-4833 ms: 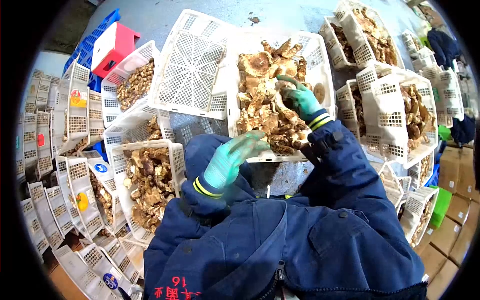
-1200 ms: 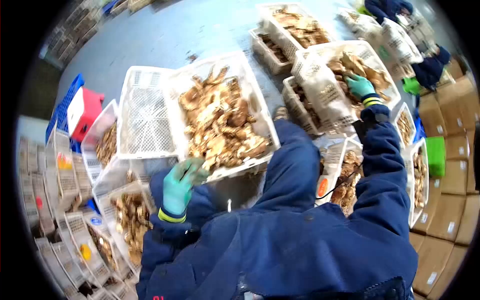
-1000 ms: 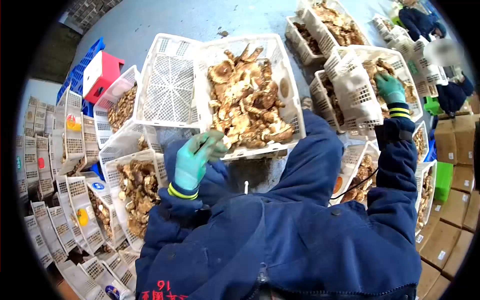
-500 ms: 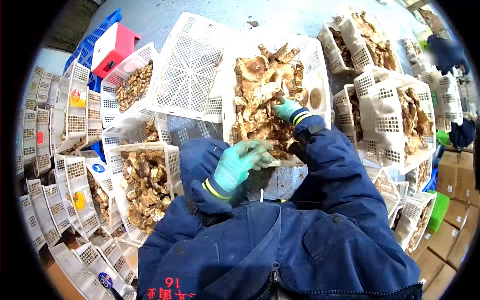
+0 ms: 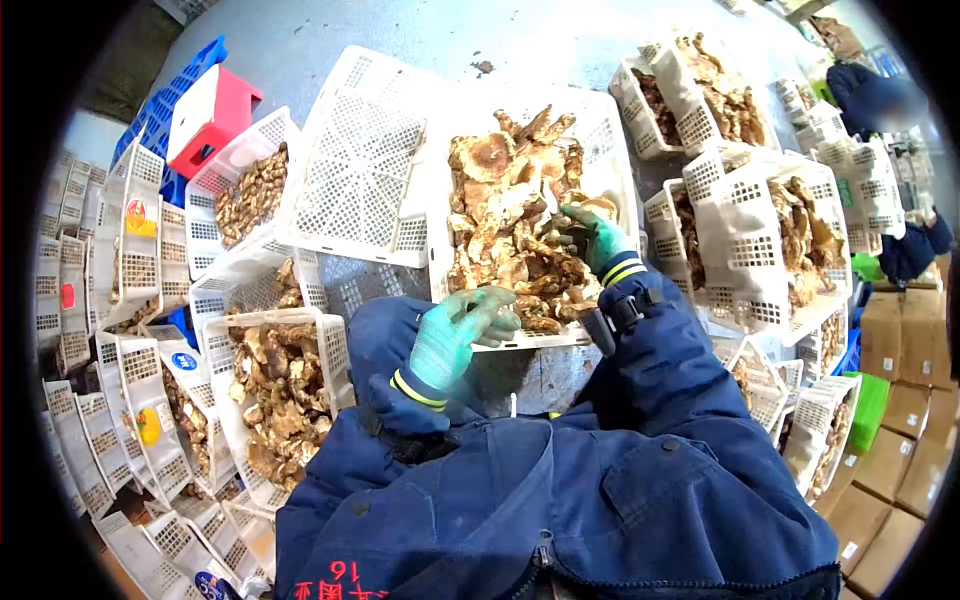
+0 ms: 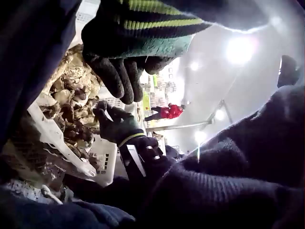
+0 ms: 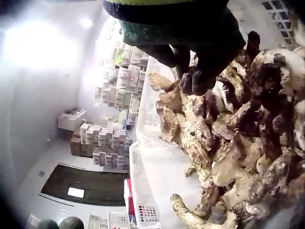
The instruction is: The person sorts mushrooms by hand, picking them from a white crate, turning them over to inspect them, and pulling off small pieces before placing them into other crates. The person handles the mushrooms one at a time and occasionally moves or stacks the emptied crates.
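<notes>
Brown and cream mushrooms (image 5: 525, 225) are heaped in a white crate (image 5: 612, 150) in front of the person. The gloved right hand (image 5: 600, 240) is at the right side of the heap, with its thumb stretched toward the middle. In the right wrist view the right hand (image 7: 190, 52) has bent fingers down at the mushrooms (image 7: 228, 157); whether they grip one is unclear. The gloved left hand (image 5: 455, 335) hovers at the crate's near edge, fingers loosely bent. The left wrist view shows nothing in the left hand (image 6: 138, 57), which is apart from the right hand (image 6: 116, 126).
An empty white crate (image 5: 365, 150) adjoins on the left. Mushroom-filled crates (image 5: 275, 400) stand at the left, and more crates (image 5: 745, 245) at the right. A red and white box (image 5: 215, 115) stands at the upper left, cartons (image 5: 880, 335) at the right. Another person (image 5: 865, 90) is at the upper right.
The right hand has gone from the right-hand crate back to the central heap, and most recently shifted toward its right side. The left hand remains near the crate's front edge; the head view has shifted.
</notes>
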Demonstrator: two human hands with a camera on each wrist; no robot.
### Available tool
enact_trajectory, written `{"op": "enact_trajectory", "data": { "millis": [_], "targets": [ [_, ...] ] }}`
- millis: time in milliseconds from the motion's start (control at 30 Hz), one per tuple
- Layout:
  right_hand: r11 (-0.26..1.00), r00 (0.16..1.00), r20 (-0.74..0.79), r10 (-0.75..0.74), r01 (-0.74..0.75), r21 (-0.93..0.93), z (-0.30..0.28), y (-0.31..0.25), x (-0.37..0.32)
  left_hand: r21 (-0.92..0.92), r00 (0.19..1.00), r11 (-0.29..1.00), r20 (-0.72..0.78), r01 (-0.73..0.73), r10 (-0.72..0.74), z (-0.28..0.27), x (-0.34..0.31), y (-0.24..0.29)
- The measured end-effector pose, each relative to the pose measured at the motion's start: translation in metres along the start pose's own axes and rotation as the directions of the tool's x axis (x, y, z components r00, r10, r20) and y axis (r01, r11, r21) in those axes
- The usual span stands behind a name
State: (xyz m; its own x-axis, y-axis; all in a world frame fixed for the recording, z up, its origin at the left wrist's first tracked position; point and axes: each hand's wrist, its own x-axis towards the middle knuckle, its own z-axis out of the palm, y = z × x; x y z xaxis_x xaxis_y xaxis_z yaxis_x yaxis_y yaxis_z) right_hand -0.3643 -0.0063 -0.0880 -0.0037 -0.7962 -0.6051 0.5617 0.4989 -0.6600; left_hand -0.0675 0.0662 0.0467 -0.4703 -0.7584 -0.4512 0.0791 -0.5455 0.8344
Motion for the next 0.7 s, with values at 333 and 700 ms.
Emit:
{"op": "enact_trajectory", "data": {
  "millis": [333, 700],
  "targets": [
    [0.993, 0.979, -0.167, -0.119, 0.118, -0.018, 0.014, 0.005, -0.04, -0.013, 0.999, 0.999, 0.003, -0.053, 0.053, 0.011, -0.02, 0.007],
    [0.99, 0.995, -0.022, -0.102, 0.1, -0.097, 0.049, -0.022, -0.053, -0.021, 1.0, 1.0, -0.02, -0.013, 0.013, 0.006, -0.011, 0.011]
  ]
}}
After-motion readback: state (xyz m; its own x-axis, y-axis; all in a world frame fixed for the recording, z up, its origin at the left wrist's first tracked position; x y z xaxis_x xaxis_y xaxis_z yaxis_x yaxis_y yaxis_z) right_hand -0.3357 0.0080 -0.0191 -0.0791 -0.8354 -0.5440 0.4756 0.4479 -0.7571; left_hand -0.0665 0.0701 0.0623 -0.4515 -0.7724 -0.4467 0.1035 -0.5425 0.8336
